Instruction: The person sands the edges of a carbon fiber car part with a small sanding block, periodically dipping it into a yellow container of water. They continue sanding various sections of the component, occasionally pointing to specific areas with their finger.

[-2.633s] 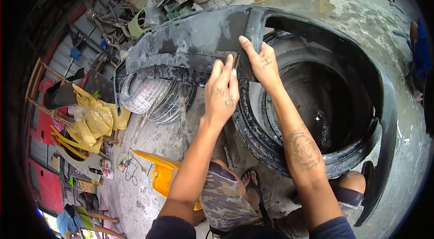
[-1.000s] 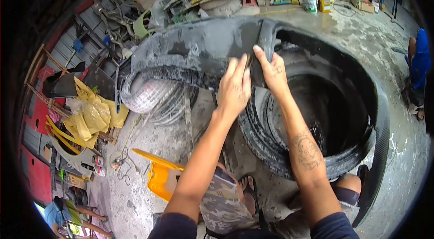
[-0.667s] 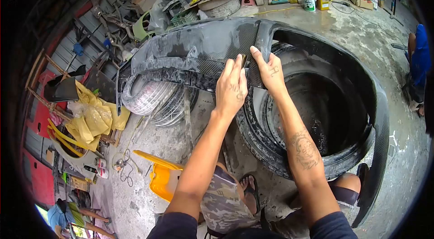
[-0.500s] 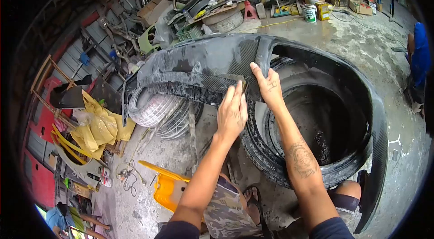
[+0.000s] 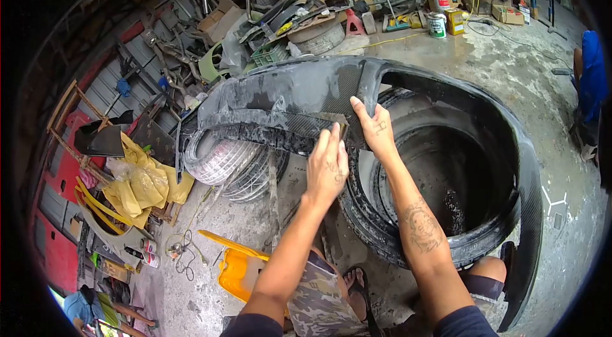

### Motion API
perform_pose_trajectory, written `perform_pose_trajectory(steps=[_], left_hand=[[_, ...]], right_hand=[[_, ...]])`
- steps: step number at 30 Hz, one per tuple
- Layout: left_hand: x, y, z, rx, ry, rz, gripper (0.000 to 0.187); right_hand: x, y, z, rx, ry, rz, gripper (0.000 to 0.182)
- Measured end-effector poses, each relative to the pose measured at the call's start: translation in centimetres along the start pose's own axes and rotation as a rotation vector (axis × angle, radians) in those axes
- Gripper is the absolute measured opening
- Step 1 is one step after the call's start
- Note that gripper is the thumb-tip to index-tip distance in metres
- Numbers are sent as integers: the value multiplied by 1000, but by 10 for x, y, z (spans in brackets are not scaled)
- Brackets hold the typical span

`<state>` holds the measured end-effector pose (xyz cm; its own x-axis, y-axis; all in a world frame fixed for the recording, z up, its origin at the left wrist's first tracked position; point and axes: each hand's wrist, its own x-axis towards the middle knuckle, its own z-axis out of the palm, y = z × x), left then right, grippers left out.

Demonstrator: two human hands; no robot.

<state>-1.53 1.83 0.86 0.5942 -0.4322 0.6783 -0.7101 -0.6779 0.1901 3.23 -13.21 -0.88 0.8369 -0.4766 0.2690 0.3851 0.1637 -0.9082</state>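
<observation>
A dark, curved panel with a woven pattern lies across a large black tire, its surface streaked with grey residue. My left hand is at the panel's lower inner edge, fingers together, pressing a small dark piece against it; that piece is mostly covered by the fingers. To its right, my right hand grips the panel's narrow strut, thumb on top and the other fingers hidden beneath. Inside the tire is a dark round hollow with wet-looking specks.
More tires lie under the panel's left end. A yellow-orange part sits on the floor near my knees. Cans and piled parts stand at the back. Other people show at the right edge and lower left.
The view has shifted slightly, so the panel appears a little lower. Both hands keep their places on it, with my left hand's fingers slightly lower in view.
</observation>
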Motion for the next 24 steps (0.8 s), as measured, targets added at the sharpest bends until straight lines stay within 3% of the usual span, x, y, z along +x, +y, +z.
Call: perform_pose_trajectory(steps=[5, 9, 11, 16, 19, 21, 24], left_hand=[[4, 7, 0, 12, 24, 2, 39], [7, -7, 0, -7, -5, -8, 39], [4, -3, 2, -20, -10, -51, 40], [6, -3, 6, -10, 37, -13, 39], [11, 4, 4, 24, 36, -82, 40], [-5, 8, 8, 17, 85, 25, 40], [17, -3, 14, -20, 114, -4, 38]], right_hand=[[3, 7, -1, 47, -38, 28, 47], [4, 11, -1, -9, -20, 25, 40], [-1, 5, -1, 52, -18, 55, 48], [5, 21, 4, 115, 4, -24, 48], [-2, 3, -3, 62, -35, 57, 47], [-2, 4, 1, 105, -19, -25, 42], [3, 13, 3, 135, -4, -36, 40]])
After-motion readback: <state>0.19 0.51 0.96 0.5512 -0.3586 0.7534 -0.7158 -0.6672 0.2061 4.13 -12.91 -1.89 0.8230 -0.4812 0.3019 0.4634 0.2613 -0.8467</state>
